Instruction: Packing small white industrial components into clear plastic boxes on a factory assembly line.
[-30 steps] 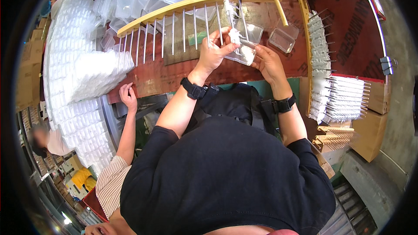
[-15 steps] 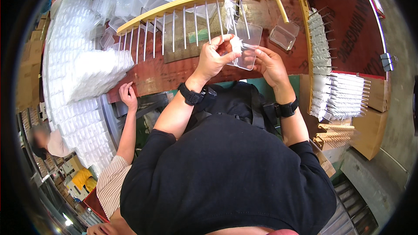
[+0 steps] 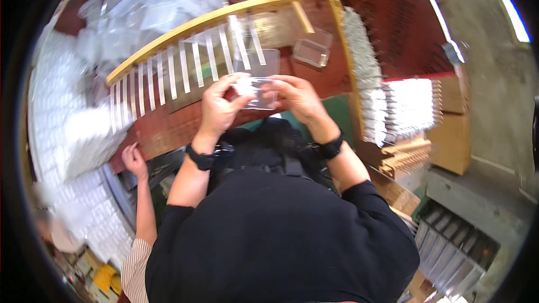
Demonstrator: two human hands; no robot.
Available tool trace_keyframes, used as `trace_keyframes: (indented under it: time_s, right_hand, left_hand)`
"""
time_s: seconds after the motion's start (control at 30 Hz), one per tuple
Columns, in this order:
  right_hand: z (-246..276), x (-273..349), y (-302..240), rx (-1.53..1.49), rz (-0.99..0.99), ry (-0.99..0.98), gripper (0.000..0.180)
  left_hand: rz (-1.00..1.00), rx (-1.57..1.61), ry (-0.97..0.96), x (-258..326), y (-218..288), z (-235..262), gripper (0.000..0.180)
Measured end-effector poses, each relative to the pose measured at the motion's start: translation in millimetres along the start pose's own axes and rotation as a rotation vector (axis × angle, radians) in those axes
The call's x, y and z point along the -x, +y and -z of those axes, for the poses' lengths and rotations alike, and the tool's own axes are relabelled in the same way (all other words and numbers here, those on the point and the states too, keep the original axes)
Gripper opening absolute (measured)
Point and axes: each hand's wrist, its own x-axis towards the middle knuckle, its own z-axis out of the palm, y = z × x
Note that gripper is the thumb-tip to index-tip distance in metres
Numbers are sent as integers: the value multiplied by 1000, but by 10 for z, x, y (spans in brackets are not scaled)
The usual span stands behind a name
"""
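Note:
In front of me lies an open clear plastic box [image 3: 264,101], its raised clear flap [image 3: 269,60] extending toward the rack. My left hand [image 3: 220,106] pinches a small white bundle [image 3: 243,86] at the box's left side; motion blurs its details. My right hand [image 3: 300,99] curls its fingers closed over the right part of the box; what they grip, if anything, I cannot make out. Just beyond is a yellow wooden rack [image 3: 205,22] with a row of metal rods. A white bundle [image 3: 237,33] hangs on a rod near its right end.
Clear plastic boxes [image 3: 163,8] are heaped behind the rack. Another clear box [image 3: 312,51] stands to the right. A second rack [image 3: 362,73] carries many white bundles. Stacked white packs [image 3: 92,140] fill the left, where another person's hand [image 3: 134,160] rests at the table [image 3: 168,129] edge.
The whole view has shifted and turned slightly. Both hands have drawn back toward me, off the rack's rods, with the white bundle now over the open box.

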Motion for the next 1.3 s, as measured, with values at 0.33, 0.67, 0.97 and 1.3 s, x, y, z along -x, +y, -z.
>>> trace_keyframes:
  time_s: [0.33, 0.67, 0.97, 1.3]
  right_hand:
    - [-80, 343, -110, -34, 15, 5, 26]
    - [-128, 347, 17, 25, -42, 61, 29]
    - [-141, 396, 267, 85, -105, 118, 27]
    - [-252, 384, 311, 28, 53, 215, 29]
  left_hand:
    - [9, -95, -144, 191, 315, 79, 37]
    - [100, -41, -147, 367, -13, 352, 34]
    - [-46, -572, -350, 414, -131, 394, 42]
    - [-348, -800, -365, 441, -194, 342, 66]
